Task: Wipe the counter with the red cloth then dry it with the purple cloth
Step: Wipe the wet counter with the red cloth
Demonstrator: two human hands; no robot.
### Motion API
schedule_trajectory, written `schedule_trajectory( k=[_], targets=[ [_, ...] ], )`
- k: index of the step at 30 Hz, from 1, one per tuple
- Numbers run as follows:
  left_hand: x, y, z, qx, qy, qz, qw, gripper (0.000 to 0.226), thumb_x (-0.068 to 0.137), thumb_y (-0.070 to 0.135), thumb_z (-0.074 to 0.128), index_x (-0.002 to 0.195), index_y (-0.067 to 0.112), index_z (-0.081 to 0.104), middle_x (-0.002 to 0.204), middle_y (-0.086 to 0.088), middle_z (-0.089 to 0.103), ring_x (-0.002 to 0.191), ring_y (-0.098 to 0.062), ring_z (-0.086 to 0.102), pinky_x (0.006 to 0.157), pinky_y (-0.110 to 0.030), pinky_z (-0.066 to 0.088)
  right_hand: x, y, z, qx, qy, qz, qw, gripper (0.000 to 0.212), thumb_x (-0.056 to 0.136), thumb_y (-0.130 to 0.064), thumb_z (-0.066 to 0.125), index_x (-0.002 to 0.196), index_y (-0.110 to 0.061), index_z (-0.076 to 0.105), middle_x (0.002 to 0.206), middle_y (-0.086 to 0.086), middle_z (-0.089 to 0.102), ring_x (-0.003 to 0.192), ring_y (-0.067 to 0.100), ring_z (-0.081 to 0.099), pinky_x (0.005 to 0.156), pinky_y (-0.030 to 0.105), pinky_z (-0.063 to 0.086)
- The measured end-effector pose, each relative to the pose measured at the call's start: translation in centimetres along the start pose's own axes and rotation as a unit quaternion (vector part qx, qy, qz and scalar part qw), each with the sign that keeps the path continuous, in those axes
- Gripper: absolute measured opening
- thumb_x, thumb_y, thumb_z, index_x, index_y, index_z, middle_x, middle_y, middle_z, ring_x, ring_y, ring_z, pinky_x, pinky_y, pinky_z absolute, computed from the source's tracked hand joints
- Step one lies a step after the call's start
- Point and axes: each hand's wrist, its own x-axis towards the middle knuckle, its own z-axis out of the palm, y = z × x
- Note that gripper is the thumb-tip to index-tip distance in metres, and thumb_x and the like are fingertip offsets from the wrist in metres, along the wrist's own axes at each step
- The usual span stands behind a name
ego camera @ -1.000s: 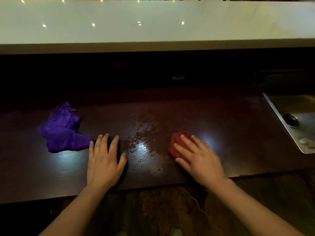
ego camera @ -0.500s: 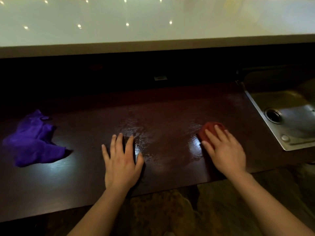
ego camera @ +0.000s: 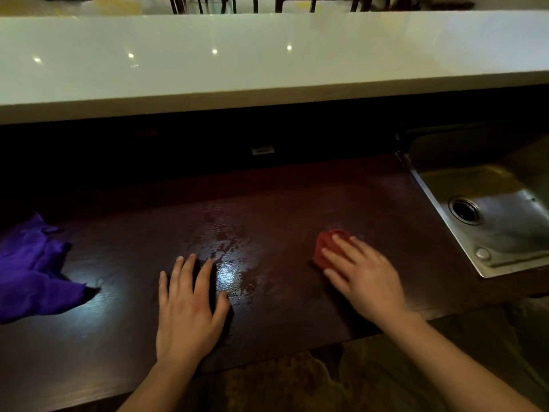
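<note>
Your right hand point(ego camera: 365, 278) flat on red cloth point(ego camera: 326, 245), fingers straight, pressing it on worktop point(ego camera: 118, 337) near sink point(ego camera: 505, 221). Left hand point(ego camera: 190, 310) flat, empty, beside wet patch point(ego camera: 228, 251). Press evenly, overlap strokes across wet patch. Purple cloth point(ego camera: 32, 278) lies far left.

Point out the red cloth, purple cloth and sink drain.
red cloth point(ego camera: 322, 240), head view: uncovered upper-left fold
purple cloth point(ego camera: 29, 272), head view: middle of the crumpled fabric
sink drain point(ego camera: 464, 210), head view: dark opening
</note>
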Motion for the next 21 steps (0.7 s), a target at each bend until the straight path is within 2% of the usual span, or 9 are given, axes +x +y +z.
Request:
schedule_trajectory(
  k=[3,5,8,12,14,16,18,20,21],
  targets=[
    [0.0,0.1,-0.1,0.002,0.000,0.003,1.000,0.062,0.090,0.049,0.034,0.142,0.016,0.043,0.152,-0.016,0.037,0.148,-0.029,0.018,0.119,-0.057,0.014,4.0,1.6,-0.1,0.024,-0.004,0.136,0.990,0.047,0.097,-0.057,0.037,0.139,-0.039,0.049,0.155,-0.005,0.040,0.142,0.028,0.035,0.106,0.043,0.039],
    [0.0,0.3,-0.2,0.000,0.000,0.006,1.000,0.063,0.090,0.049,0.034,0.142,0.015,0.044,0.152,-0.016,0.037,0.148,-0.029,0.018,0.119,-0.056,0.014,7.2,0.5,-0.1,0.034,-0.002,0.163,0.986,0.049,0.097,-0.059,0.035,0.142,-0.041,0.045,0.158,-0.005,0.035,0.144,0.029,0.030,0.110,0.043,0.034],
    [0.0,0.4,-0.4,-0.001,0.006,0.003,1.000,0.062,0.090,0.048,0.035,0.142,0.014,0.045,0.152,-0.016,0.038,0.148,-0.029,0.019,0.119,-0.056,0.013,9.5,-4.1,-0.1,0.021,-0.010,0.058,0.998,0.050,0.096,-0.060,0.036,0.142,-0.042,0.043,0.159,-0.004,0.033,0.144,0.030,0.030,0.112,0.041,0.031],
    [0.0,0.3,-0.5,-0.009,0.007,-0.001,1.000,0.061,0.090,0.047,0.036,0.141,0.015,0.045,0.151,-0.016,0.039,0.147,-0.028,0.020,0.118,-0.058,0.015,2.7,-9.2,1.6,0.049,0.011,-0.163,0.985,0.049,0.091,-0.062,0.042,0.135,-0.042,0.050,0.152,-0.003,0.043,0.137,0.032,0.041,0.111,0.048,0.035],
    [0.1,0.2,-0.4,-0.007,0.002,-0.004,1.000,0.061,0.089,0.047,0.036,0.141,0.016,0.044,0.151,-0.015,0.039,0.147,-0.028,0.020,0.118,-0.058,0.015,0.6,-7.8,1.6,0.048,-0.005,-0.199,0.979,0.050,0.091,-0.064,0.043,0.136,-0.044,0.048,0.153,-0.006,0.043,0.138,0.028,0.042,0.112,0.047,0.034],
    [0.1,0.2,-0.3,-0.004,-0.002,-0.005,1.000,0.061,0.089,0.048,0.036,0.141,0.017,0.044,0.151,-0.014,0.039,0.147,-0.027,0.020,0.118,-0.059,0.015,2.4,-5.4,1.5,0.022,-0.001,-0.165,0.986,0.050,0.091,-0.063,0.043,0.137,-0.043,0.049,0.153,-0.005,0.043,0.137,0.028,0.044,0.112,0.047,0.035],
    [0.1,0.2,-0.3,-0.001,-0.008,-0.005,1.000,0.060,0.089,0.048,0.036,0.141,0.018,0.045,0.151,-0.014,0.039,0.147,-0.028,0.021,0.117,-0.060,0.014,6.2,-4.6,0.3,0.017,-0.016,-0.067,0.997,0.051,0.094,-0.062,0.039,0.141,-0.043,0.045,0.157,-0.004,0.036,0.142,0.029,0.036,0.116,0.046,0.029],
    [0.1,0.2,-0.3,0.003,-0.010,-0.011,1.000,0.060,0.089,0.049,0.036,0.140,0.019,0.046,0.151,-0.014,0.040,0.147,-0.028,0.022,0.117,-0.061,0.014,9.1,-5.8,-0.2,0.023,-0.029,0.015,0.999,0.053,0.096,-0.062,0.034,0.145,-0.043,0.039,0.161,-0.005,0.028,0.146,0.030,0.026,0.118,0.045,0.024],
    [0.0,0.3,-0.3,0.006,-0.013,-0.014,1.000,0.059,0.089,0.049,0.036,0.140,0.019,0.046,0.151,-0.014,0.040,0.147,-0.028,0.022,0.117,-0.061,0.014,9.5,-6.9,-0.1,0.024,-0.026,0.026,0.999,0.053,0.096,-0.062,0.032,0.145,-0.043,0.038,0.161,-0.004,0.027,0.146,0.031,0.026,0.117,0.045,0.024]
  ],
)
